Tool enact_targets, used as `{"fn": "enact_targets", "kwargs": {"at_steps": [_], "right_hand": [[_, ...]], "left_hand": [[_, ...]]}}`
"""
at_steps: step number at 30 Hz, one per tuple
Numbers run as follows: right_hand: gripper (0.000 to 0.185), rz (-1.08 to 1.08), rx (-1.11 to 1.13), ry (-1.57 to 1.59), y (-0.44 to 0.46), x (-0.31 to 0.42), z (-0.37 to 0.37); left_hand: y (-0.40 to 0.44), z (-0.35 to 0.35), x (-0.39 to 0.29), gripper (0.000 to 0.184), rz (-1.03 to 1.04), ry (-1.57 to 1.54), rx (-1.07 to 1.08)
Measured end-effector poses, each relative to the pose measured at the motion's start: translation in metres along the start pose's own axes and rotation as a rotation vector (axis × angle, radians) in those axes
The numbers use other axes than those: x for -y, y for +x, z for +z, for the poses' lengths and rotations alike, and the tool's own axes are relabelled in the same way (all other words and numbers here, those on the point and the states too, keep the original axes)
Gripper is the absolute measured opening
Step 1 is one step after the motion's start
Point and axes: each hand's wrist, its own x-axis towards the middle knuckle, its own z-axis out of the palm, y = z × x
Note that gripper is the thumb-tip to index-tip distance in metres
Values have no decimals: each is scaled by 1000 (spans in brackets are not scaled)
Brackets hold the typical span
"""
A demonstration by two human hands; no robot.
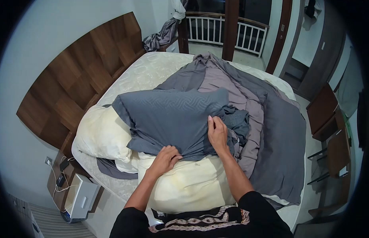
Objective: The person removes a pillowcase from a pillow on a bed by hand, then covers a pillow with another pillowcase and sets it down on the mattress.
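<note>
A dark grey-blue pillowcase (168, 115) with a wavy pattern covers the far part of a yellowed cream pillow (188, 182). The pillow's bare near end lies against my body. My left hand (165, 160) is closed on the pillowcase's near edge, its fingers curled over the cloth where it meets the pillow. Higher up on the right side, my right hand (218, 135) pinches the same pillowcase, thumb and fingers together. Beside the left of the pillowcase rests a second bare cream pillow (103, 133).
Beneath everything is a bare white mattress (142, 73), with a rumpled grey duvet (281, 139) over its right side. A wooden headboard (81, 71) stands at left. A nightstand (79, 194) with an open drawer and cables is at lower left; a chair (337, 158) is at right.
</note>
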Motion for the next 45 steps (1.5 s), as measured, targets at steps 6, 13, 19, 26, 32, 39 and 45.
{"fn": "enact_targets", "kwargs": {"at_steps": [6,13,19,26,32,39,45], "right_hand": [[33,-35,-78,157,1,31,-11],[24,-89,-41,152,-12,27,24],[29,114,152,70,-31,-36,26],[33,262,52,144,18,-55,24],[28,-17,81,98,10,-30,55],[40,-41,255,-47,-34,-47,73],[33,31,286,-34,-40,-56,66]], "left_hand": [[18,9,12,12,-79,13,-150],[25,7,12,9,-66,29,-208],[17,9,30,11,7,90,-119],[-5,-33,93,20,-153,227,-290],[-28,-7,53,18,-170,65,-203],[-15,-58,103,25,-273,-203,-485],[-19,-68,147,42,-304,44,-321]]}}
